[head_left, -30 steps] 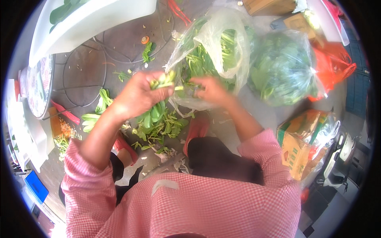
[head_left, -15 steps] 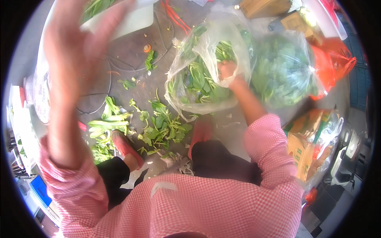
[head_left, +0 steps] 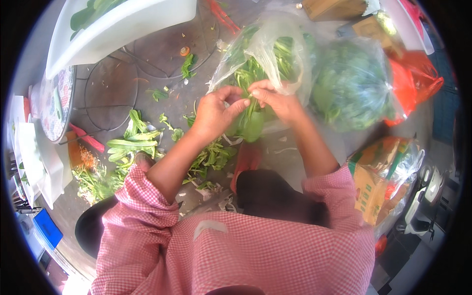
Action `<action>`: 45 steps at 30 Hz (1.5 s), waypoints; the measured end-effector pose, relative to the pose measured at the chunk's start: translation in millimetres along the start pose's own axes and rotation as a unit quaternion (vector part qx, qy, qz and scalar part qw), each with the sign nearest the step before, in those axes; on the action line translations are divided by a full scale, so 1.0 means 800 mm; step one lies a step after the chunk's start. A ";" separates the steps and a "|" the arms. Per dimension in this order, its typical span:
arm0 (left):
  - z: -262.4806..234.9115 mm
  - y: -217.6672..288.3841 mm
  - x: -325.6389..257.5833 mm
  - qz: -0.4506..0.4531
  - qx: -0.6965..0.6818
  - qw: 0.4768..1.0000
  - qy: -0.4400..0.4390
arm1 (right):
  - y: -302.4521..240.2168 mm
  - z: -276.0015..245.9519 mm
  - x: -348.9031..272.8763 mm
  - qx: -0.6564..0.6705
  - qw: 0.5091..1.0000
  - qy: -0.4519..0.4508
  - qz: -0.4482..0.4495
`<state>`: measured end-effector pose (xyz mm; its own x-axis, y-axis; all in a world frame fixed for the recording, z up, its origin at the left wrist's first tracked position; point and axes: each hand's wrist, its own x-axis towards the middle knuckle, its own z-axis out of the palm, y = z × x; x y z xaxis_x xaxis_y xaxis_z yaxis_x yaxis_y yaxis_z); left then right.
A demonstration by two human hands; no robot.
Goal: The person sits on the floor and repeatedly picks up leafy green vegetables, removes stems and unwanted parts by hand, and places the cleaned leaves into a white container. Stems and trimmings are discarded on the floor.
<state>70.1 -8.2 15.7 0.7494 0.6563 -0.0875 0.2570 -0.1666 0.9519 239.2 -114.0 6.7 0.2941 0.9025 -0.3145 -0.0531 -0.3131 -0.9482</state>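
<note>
Both hands meet in front of me at the mouth of a clear plastic bag full of leafy greens on long stems. My left hand is closed, thumb against fingers, on a leafy green stalk whose broad leaf hangs down below the fingers. From the other side my right hand pinches the same stalk near its stem end, its knuckles beside the bag's rim. The fingertips nearly touch, and they partly cover the stem.
A tied bag of greens and a red bag stand to the right. Loose greens and trimmings litter the floor around my feet. At the upper left is a white tub; a cardboard box sits at the lower right.
My left hand has come down from the upper left to the bag's front. My right hand has drawn out of the bag with a stalk, and both hands now hold it.
</note>
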 end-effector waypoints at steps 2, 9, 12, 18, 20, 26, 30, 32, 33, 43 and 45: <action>-0.001 0.003 -0.001 -0.096 -0.068 0.990 -0.074 | -0.002 0.012 -0.004 0.025 0.999 -0.019 0.034; -0.017 -0.001 -0.003 0.016 0.202 0.969 -0.141 | -0.002 0.041 -0.016 -0.131 0.990 0.051 -0.026; -0.019 0.003 -0.005 -0.024 0.142 0.981 -0.127 | 0.000 0.045 -0.018 -0.057 0.995 0.075 0.024; -0.015 -0.011 -0.021 -0.113 0.007 0.989 -0.097 | 0.006 0.027 -0.015 -0.048 0.986 0.135 0.090; -0.004 -0.009 -0.020 -0.081 -0.004 0.993 -0.080 | 0.007 0.030 -0.016 -0.033 0.988 0.117 0.099; -0.010 -0.014 -0.011 -0.165 -0.092 0.960 -0.207 | 0.012 0.045 -0.016 -0.017 0.999 0.046 0.014; -0.028 -0.025 -0.004 -0.128 -0.081 0.943 -0.296 | -0.002 0.033 -0.016 -0.093 0.993 -0.070 0.004; -0.044 -0.043 0.005 -0.070 -0.018 0.950 -0.303 | -0.010 0.027 -0.020 -0.062 0.993 -0.097 0.040; -0.047 -0.044 0.008 -0.040 0.014 0.952 -0.304 | -0.013 0.024 -0.024 -0.031 0.992 -0.096 0.079; -0.009 -0.019 -0.025 -0.332 -0.430 0.797 -0.264 | 0.010 0.035 -0.027 0.201 0.977 -0.052 0.055; -0.017 -0.006 -0.026 -0.336 -0.416 0.809 -0.244 | 0.011 0.035 -0.031 0.242 0.965 -0.077 0.070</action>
<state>44.9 -11.3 16.7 0.8150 -0.0090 -0.5794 0.3584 0.7936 0.4917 204.9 -131.0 4.6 0.1088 0.9064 -0.4082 -0.5318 -0.2938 -0.7943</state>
